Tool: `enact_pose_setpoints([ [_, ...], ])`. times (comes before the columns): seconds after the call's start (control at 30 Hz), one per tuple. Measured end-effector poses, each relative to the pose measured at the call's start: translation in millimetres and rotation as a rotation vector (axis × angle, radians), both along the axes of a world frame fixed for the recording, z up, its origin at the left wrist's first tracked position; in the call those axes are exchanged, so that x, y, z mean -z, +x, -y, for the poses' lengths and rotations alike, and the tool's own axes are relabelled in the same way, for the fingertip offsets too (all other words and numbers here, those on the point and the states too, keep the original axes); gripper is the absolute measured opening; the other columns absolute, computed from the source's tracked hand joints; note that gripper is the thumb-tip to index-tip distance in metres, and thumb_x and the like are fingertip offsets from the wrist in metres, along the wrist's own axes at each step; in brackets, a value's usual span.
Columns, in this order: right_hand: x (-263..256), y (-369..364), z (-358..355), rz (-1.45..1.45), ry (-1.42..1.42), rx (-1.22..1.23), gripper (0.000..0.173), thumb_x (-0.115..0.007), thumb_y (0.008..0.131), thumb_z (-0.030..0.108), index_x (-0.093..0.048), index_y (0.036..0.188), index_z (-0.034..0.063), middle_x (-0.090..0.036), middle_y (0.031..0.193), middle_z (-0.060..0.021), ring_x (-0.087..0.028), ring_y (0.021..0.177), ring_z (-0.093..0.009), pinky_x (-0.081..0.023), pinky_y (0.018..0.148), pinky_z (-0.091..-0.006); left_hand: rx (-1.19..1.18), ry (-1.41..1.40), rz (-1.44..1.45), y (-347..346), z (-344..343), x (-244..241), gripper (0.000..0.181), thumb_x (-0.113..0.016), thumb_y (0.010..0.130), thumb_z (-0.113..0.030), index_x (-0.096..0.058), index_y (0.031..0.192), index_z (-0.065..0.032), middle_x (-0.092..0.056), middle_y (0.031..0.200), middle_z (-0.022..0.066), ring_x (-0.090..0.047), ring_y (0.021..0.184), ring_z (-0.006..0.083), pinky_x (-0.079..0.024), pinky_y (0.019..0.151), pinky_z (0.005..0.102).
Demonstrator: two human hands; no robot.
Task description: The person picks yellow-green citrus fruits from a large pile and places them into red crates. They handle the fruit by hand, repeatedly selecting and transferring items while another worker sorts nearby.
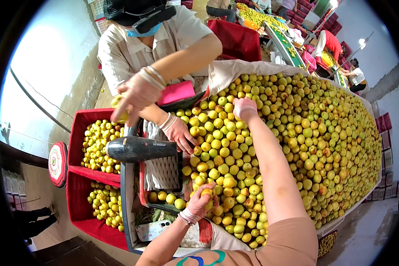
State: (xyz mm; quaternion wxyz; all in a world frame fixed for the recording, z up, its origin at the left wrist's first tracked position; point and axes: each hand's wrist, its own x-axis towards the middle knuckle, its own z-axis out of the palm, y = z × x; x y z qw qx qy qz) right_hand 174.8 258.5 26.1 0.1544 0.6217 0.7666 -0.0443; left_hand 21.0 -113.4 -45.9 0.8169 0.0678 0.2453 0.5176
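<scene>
My left hand (199,203), in a thin pale glove, is curled around a few yellow-green jujubes (207,192) at the near edge of the heap. My right hand (244,107), also gloved, reaches across the large heap of jujubes (319,133). Its fingers bend down among the fruit, and whether they grip any is hidden. The heap lies on pale cloth (252,68). Left of it, a black hair dryer (143,149) lies over a slotted white plastic panel (161,171). Several loose jujubes (170,198) line a dark trough below the panel.
Opposite, a masked co-worker's raised gloved hand (139,91) holds fruit; the other hand (178,133) touches the heap's edge. Two red-lined crates (73,139) (78,199) hold jujubes. A phone (153,230) lies near my left forearm. People work at a green conveyor (286,46) behind.
</scene>
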Motion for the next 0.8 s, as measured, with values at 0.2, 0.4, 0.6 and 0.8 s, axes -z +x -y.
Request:
enact_pose_setpoints([
  [0.2,18.5,7.9,24.4,0.068,-0.022,-0.021,0.036,-0.058,0.088,0.021,-0.064,0.122,0.0164,-0.068,0.121,-0.0087,-0.061,0.118,-0.028,-0.053,0.094,-0.0395,-0.083,0.761,-1.221,35.5,-34.5,-39.4,0.046,-0.083,0.075,-0.018,-0.063,0.115,-0.0091,-0.043,0.139,0.0183,-0.051,0.124,0.0333,-0.049,0.097,0.0426],
  [0.4,2.3,36.3,116.2,-0.120,0.065,-0.087,0.041,-0.060,0.089,0.025,-0.056,0.130,0.0250,-0.062,0.128,-0.0007,-0.052,0.124,-0.022,-0.043,0.104,-0.0443,-0.158,0.967,-1.330,49.2,-38.8,-68.5,0.046,-0.083,0.076,-0.026,-0.063,0.113,-0.0101,-0.045,0.134,0.0226,-0.054,0.116,0.0397,-0.046,0.101,0.0448],
  [0.6,-23.6,40.3,262.1,-0.570,0.171,-0.052,0.038,-0.063,0.090,0.037,-0.060,0.124,0.0198,-0.067,0.112,-0.0118,-0.058,0.113,-0.029,-0.045,0.100,-0.0450,0.044,-0.333,0.189,20.1,4.8,-35.7,0.032,-0.069,0.090,-0.030,-0.063,0.104,-0.0016,-0.061,0.110,0.0144,-0.065,0.098,0.0336,-0.061,0.083,0.0486],
  [0.8,-34.9,29.6,321.9,-0.902,-0.046,-0.187,0.068,-0.048,0.092,0.069,-0.059,0.132,0.0151,-0.063,0.125,-0.0160,-0.056,0.121,-0.037,-0.043,0.105,-0.0440,0.187,-0.325,0.390,-1.7,18.3,-42.3,0.039,-0.060,0.097,-0.045,-0.055,0.131,-0.0277,-0.062,0.124,0.0088,-0.064,0.101,0.0319,-0.060,0.072,0.0412],
])
